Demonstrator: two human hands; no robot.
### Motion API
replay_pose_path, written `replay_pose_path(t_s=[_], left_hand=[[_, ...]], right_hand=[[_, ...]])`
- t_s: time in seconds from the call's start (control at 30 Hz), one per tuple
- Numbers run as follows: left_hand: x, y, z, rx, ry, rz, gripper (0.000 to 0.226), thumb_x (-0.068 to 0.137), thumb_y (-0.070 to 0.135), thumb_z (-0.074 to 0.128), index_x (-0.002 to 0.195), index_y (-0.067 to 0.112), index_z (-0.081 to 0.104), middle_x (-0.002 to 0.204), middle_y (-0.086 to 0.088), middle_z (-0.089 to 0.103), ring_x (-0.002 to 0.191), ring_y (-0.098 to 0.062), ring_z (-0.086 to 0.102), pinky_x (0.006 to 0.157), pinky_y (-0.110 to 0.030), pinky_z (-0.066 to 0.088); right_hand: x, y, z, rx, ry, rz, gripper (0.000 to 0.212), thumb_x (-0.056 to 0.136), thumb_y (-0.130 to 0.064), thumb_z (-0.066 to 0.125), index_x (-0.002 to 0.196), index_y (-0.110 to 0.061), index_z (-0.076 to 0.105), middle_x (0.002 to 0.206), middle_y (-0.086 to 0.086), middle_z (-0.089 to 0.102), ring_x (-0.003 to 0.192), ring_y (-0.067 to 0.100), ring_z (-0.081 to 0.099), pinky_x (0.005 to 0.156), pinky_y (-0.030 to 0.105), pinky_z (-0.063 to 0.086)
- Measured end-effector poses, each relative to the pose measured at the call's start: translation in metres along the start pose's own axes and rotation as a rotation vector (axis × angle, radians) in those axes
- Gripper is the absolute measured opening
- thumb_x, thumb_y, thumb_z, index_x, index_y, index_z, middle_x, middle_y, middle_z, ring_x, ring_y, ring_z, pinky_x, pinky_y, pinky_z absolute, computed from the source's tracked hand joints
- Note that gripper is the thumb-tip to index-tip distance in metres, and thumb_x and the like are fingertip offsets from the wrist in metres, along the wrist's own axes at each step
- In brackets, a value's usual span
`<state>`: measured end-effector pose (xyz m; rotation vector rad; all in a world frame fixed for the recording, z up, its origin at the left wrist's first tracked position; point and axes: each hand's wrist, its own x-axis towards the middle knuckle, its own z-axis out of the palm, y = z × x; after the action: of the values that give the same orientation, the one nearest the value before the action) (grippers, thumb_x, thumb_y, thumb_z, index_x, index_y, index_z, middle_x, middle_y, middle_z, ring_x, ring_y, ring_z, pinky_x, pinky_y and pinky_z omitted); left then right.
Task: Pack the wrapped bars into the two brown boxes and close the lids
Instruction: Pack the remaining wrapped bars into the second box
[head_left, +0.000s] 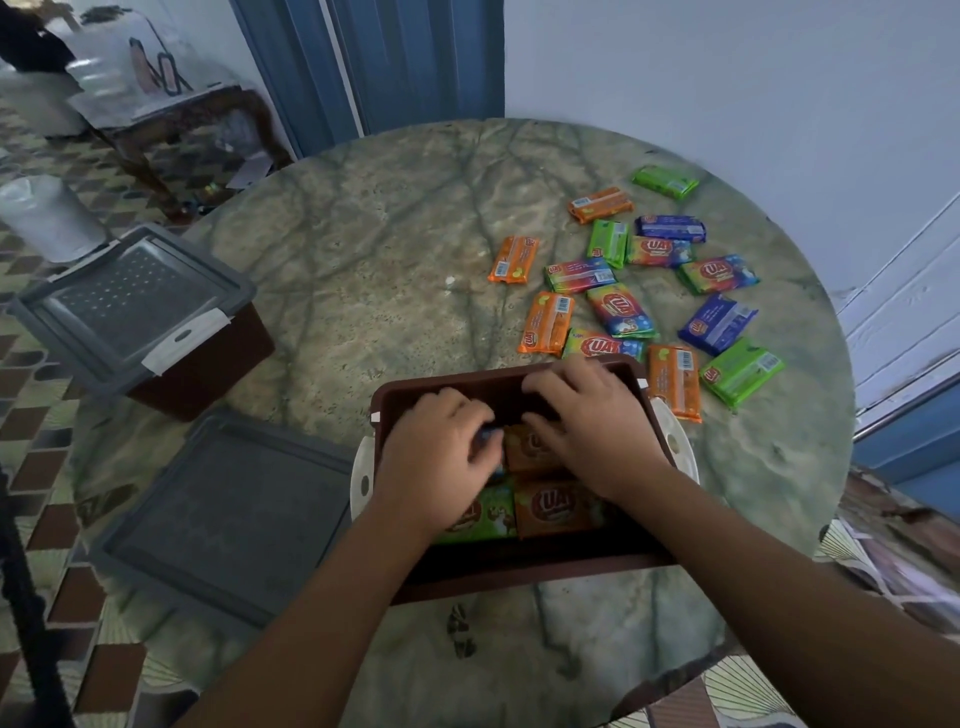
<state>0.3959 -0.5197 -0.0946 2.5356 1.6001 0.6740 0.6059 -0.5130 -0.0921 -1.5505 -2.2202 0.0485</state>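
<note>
Both hands work inside the open brown box (511, 387): left hand (436, 447) fingers curl round a blue wrapped bar (491, 434), right hand (592, 421) fingers lie spread on an orange bar (530, 447). Loose wrapped bars (644, 291) crowd the counter (363, 249) beyond; a grey lid (228, 514) lies left, a lidded brown box (140, 322) farther left.

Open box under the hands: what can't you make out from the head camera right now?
- Open brown box, head view: both hands cover its middle, so the bar count is hidden.
- Left hand: something blue under its fingers, blurred; grip unclear.
- Right hand: fingertips hidden.
- Closed box: grey lid hides its contents.
</note>
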Motion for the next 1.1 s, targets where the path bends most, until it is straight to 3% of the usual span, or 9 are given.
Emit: replay_pose_path(t_s=[0.07,0.17,0.23,0.33,0.43,0.6,0.73,1.1], left_hand=[[0.011,-0.008,-0.016,0.093,0.076,-0.033,0.031,0.092,0.040,0.069,0.113,0.017,0.068,0.103,-0.002,0.060,0.096,-0.021,0.053,0.078,-0.036,0.049],[0.029,-0.035,-0.024,0.227,-0.154,-0.181,0.058,0.089,0.066,0.058,0.129,0.023,0.056,0.120,-0.003,0.055,0.112,-0.026,0.049,0.091,-0.043,0.049],[0.035,-0.049,-0.015,0.163,-0.300,-0.197,0.061,0.087,0.077,0.052,0.122,0.027,0.056,0.112,0.004,0.057,0.107,-0.021,0.054,0.086,-0.040,0.051],[0.040,-0.060,0.000,0.068,-0.251,-0.119,0.043,0.090,0.070,0.056,0.090,0.027,0.052,0.080,0.011,0.054,0.075,-0.014,0.055,0.062,-0.034,0.048],[0.048,-0.064,0.004,0.064,-0.217,-0.064,0.041,0.094,0.060,0.061,0.079,0.024,0.047,0.069,0.008,0.050,0.063,-0.012,0.050,0.054,-0.032,0.037],[0.079,-0.056,0.009,0.090,-0.258,0.027,0.043,0.094,0.059,0.061,0.077,0.024,0.044,0.069,0.009,0.045,0.061,-0.007,0.043,0.052,-0.030,0.026],[0.108,-0.053,0.018,0.057,-0.282,0.136,0.044,0.094,0.058,0.063,0.076,0.025,0.040,0.070,0.007,0.045,0.062,-0.011,0.044,0.053,-0.032,0.027],[0.131,-0.053,0.027,0.060,-0.281,0.250,0.044,0.092,0.062,0.061,0.077,0.026,0.042,0.071,0.009,0.043,0.068,-0.016,0.047,0.056,-0.034,0.032]], right_hand=[[0.006,0.005,-0.007,-0.056,0.051,0.042,0.047,0.088,-0.032,0.076,0.130,-0.021,0.060,0.120,0.005,0.053,0.108,0.027,0.052,0.088,0.044,0.051],[0.019,0.015,-0.015,-0.140,-0.162,0.154,0.067,0.088,-0.042,0.074,0.145,-0.027,0.044,0.138,0.004,0.045,0.128,0.028,0.045,0.108,0.047,0.042],[0.025,0.019,-0.016,-0.212,-0.288,0.181,0.063,0.092,-0.046,0.069,0.145,-0.030,0.040,0.140,0.002,0.049,0.134,0.028,0.043,0.113,0.047,0.036],[0.032,0.020,-0.015,-0.246,-0.329,0.213,0.047,0.097,-0.043,0.064,0.137,-0.030,0.044,0.134,0.001,0.056,0.130,0.029,0.046,0.108,0.047,0.038],[0.039,0.023,-0.021,-0.240,-0.386,0.272,0.042,0.096,-0.045,0.065,0.132,-0.032,0.047,0.130,0.000,0.058,0.127,0.028,0.049,0.101,0.048,0.042],[0.031,0.034,-0.026,-0.244,-0.392,0.362,0.040,0.097,-0.043,0.065,0.132,-0.033,0.047,0.135,0.000,0.058,0.129,0.029,0.048,0.103,0.051,0.042],[0.027,0.040,-0.030,-0.260,-0.375,0.460,0.045,0.096,-0.043,0.065,0.136,-0.033,0.047,0.136,0.001,0.059,0.132,0.031,0.048,0.109,0.054,0.039],[0.022,0.043,-0.027,-0.282,-0.334,0.582,0.052,0.095,-0.045,0.065,0.141,-0.032,0.044,0.136,0.004,0.058,0.131,0.032,0.048,0.103,0.052,0.042]])
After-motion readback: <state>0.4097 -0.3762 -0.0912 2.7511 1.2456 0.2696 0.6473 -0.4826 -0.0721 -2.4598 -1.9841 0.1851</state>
